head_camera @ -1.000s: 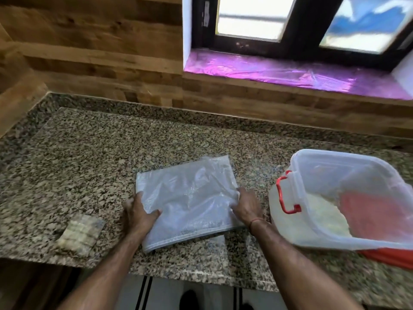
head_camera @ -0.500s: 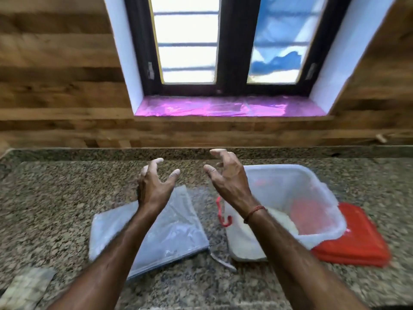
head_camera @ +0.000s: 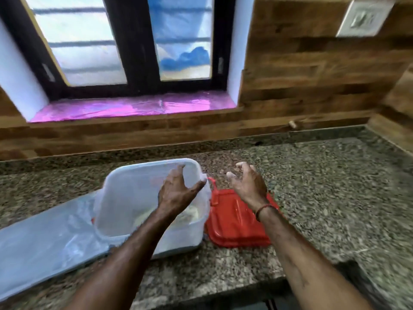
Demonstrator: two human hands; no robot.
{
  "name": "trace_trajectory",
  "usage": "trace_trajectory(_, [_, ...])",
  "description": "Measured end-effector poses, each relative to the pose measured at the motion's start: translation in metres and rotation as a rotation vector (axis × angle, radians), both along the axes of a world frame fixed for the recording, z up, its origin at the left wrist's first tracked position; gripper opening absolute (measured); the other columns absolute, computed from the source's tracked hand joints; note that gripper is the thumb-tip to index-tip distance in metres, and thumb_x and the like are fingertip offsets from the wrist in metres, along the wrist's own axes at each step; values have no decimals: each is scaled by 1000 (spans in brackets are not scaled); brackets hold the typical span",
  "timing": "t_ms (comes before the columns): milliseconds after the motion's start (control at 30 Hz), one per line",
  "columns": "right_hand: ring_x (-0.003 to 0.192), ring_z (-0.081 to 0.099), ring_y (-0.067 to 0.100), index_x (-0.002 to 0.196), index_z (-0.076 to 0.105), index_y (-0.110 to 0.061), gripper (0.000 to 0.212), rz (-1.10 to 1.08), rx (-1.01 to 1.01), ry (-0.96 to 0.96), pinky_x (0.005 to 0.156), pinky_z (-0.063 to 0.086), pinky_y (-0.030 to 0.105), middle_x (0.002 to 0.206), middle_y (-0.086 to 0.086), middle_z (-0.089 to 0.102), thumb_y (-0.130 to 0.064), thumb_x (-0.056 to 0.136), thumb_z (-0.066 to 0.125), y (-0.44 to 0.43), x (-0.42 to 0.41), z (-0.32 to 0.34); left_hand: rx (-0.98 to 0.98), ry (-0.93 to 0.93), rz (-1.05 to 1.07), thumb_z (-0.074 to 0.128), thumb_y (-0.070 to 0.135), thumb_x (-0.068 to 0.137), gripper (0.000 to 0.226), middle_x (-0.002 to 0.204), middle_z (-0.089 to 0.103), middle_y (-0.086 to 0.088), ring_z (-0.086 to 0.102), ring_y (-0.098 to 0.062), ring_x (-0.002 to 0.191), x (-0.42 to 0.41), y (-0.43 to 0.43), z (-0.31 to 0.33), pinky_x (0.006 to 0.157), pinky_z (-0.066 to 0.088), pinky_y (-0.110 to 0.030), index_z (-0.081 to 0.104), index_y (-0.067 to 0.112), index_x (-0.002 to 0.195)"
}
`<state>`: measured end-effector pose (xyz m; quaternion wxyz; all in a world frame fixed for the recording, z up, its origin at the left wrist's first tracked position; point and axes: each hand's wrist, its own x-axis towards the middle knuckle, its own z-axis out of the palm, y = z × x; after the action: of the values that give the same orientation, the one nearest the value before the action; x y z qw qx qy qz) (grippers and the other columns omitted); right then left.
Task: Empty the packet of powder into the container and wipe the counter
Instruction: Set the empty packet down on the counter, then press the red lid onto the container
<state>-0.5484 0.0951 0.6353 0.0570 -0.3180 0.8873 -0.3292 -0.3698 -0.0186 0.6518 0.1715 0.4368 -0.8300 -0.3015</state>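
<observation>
A translucent plastic container (head_camera: 125, 193) with a red latch stands on the granite counter (head_camera: 324, 198), with pale powder heaped in its bottom. A flat clear plastic packet (head_camera: 44, 240) lies to its left, partly under it. My left hand (head_camera: 177, 191) hovers over the container's right side, fingers spread and curled, holding nothing. My right hand (head_camera: 248, 183) floats above the red lid (head_camera: 232, 222), which lies flat to the right of the container; its fingers are apart and hold nothing.
A wood-panelled wall runs behind the counter, with a window and a shiny pink sill (head_camera: 134, 107) above it. A white switch plate (head_camera: 366, 16) sits at the upper right. The counter's front edge drops off near my forearms.
Both hands have left the packet and risen, fingers spread. The view swung right, so the container now sits under my left hand and the lid under my right.
</observation>
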Motion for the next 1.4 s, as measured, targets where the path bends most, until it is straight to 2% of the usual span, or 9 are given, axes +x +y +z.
trace_trajectory(67, [120,57,36,130,55,-20,56,-56,107,-49,94,51,42,128,14,59,-51,86,67,23,-27,-26,47,-57,-37,64,67,87,90,159,45,-8,43,-26,145,-27,20,-9,113,41,-42,37,17,156])
trace_trajectory(233, [123,49,35,143,38,-17,91,-245,395,-277,100,42,48,138,17,47,-64,75,73,68,-69,-100,-11,-61,6,74,59,80,52,102,73,-3,70,-29,96,-44,34,-22,80,57,-45,58,22,112])
trace_trajectory(467, [105,52,31,135,43,-14,96,-356,411,-440,84,46,40,124,14,50,-58,60,86,87,-86,-161,-70,-77,29,75,54,80,48,84,74,-2,70,-29,85,-47,36,-26,70,53,-37,58,25,114])
trace_trajectory(667, [104,59,36,119,49,-11,80,-406,156,-677,78,62,52,122,13,43,-46,60,92,82,-96,-168,-72,-98,40,74,55,82,48,92,77,-4,71,-29,88,-46,35,-28,78,56,-42,58,25,116])
trace_trajectory(800, [74,73,26,125,57,-2,68,-396,-256,-978,49,59,30,104,16,68,-17,68,91,90,-108,-156,-91,-117,38,73,55,83,53,103,76,-5,72,-29,92,-47,33,-30,78,56,-41,59,24,122])
trace_trajectory(967, [80,74,30,117,48,-17,66,-461,-511,-943,52,60,37,108,14,67,-12,66,89,99,-131,-121,-43,-82,19,71,60,85,61,117,75,0,74,-23,93,-46,36,-30,84,58,-44,57,26,133])
trace_trajectory(1100, [83,72,25,121,49,-19,70,-522,-790,-893,48,58,33,113,13,66,-15,64,89,112,-152,-73,159,124,-33,72,65,82,70,131,69,1,74,-21,96,-39,35,-29,89,59,-50,57,27,138])
trace_trajectory(1233, [97,74,35,128,60,-16,72,-388,-982,-959,64,61,53,121,18,70,-19,63,90,105,-149,-19,286,286,88,64,72,83,94,153,52,-7,61,-25,124,-35,28,-15,101,52,-42,39,21,158])
trace_trajectory(1400, [98,75,35,130,54,-19,64,-106,-933,-1029,71,61,58,121,15,69,-14,75,85,64,-99,30,423,668,223,45,83,85,72,121,72,6,70,-13,104,-22,5,27,84,59,-39,58,27,127])
